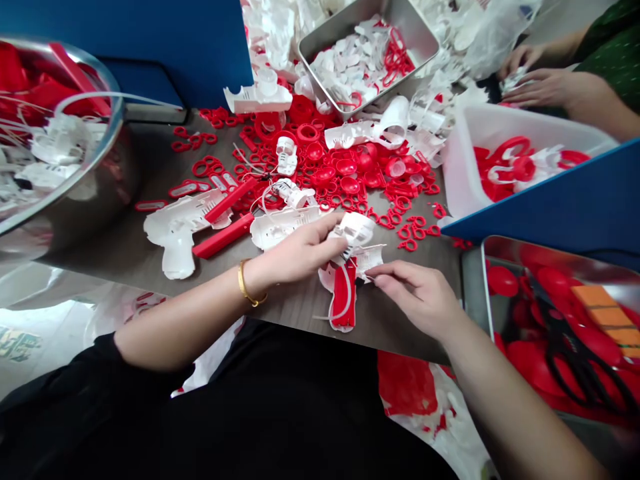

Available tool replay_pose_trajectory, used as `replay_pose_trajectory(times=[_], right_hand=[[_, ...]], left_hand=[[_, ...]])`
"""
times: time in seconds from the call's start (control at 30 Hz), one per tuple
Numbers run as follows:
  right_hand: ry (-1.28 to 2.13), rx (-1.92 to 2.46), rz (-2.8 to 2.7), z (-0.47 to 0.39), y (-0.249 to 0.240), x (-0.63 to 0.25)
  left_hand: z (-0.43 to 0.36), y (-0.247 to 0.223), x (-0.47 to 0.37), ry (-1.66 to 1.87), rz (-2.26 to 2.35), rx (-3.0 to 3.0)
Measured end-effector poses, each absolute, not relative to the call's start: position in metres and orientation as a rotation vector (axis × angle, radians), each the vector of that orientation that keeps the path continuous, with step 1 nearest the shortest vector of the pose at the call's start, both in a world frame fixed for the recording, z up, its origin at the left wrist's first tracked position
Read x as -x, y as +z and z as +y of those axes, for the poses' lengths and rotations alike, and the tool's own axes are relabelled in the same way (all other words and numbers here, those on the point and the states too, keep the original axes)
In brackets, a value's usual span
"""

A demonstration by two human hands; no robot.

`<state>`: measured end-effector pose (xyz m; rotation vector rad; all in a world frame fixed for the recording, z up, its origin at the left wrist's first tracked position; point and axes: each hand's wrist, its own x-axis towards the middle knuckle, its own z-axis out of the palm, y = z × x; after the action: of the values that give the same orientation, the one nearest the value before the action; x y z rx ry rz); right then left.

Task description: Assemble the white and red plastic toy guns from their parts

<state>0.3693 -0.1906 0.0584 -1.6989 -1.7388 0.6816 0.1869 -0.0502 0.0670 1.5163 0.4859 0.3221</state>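
While both hands work at the near edge, the rest lies within reach:
Tabletop (pixel 150 260): carries the loose parts, spread beyond the hands.
Steel bowl (pixel 107 143): far to the left hand's side, holding red and white pieces.
Metal tray (pixel 423 30): well beyond the hands, heaped with white bits.
White gun shell (pixel 175 230): lies flat, left of the left hand.
Toy gun half (pixel 350 267): between the hands, its red grip pointing toward the person.
Left hand (pixel 295 257): fingers clamp the white top to steady it.
Right hand (pixel 420 293): fingertips pinch its edge, seemingly a thin clear tube.
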Motion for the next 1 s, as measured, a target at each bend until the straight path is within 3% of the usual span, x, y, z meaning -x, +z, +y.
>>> replay_pose_trajectory(times=[0.3,0.53,0.73,0.87,1.0], right_hand=[[0.094,2.134,-1.845,-0.173,0.053,-0.372],[0.407,1.944,-1.673,-0.193,0.039,-0.385],[0.102,2.053,-1.8,-0.193,0.055,-0.377],[0.459,2.097,-1.676,-0.189,0.065,-0.373],[0.546,2.046,-1.578,-0.192,0.059,-0.375]], left_hand=[[-0.077,0.054,-0.219,0.542,0.542,-2.044],[-0.088,0.02,-0.227,0.732,0.548,-2.311],[-0.087,0.026,-0.229,0.859,0.51,-2.181],[-0.087,0.036,-0.231,0.824,0.524,-2.176],[-0.089,0.034,-0.231,0.755,0.55,-2.254]])
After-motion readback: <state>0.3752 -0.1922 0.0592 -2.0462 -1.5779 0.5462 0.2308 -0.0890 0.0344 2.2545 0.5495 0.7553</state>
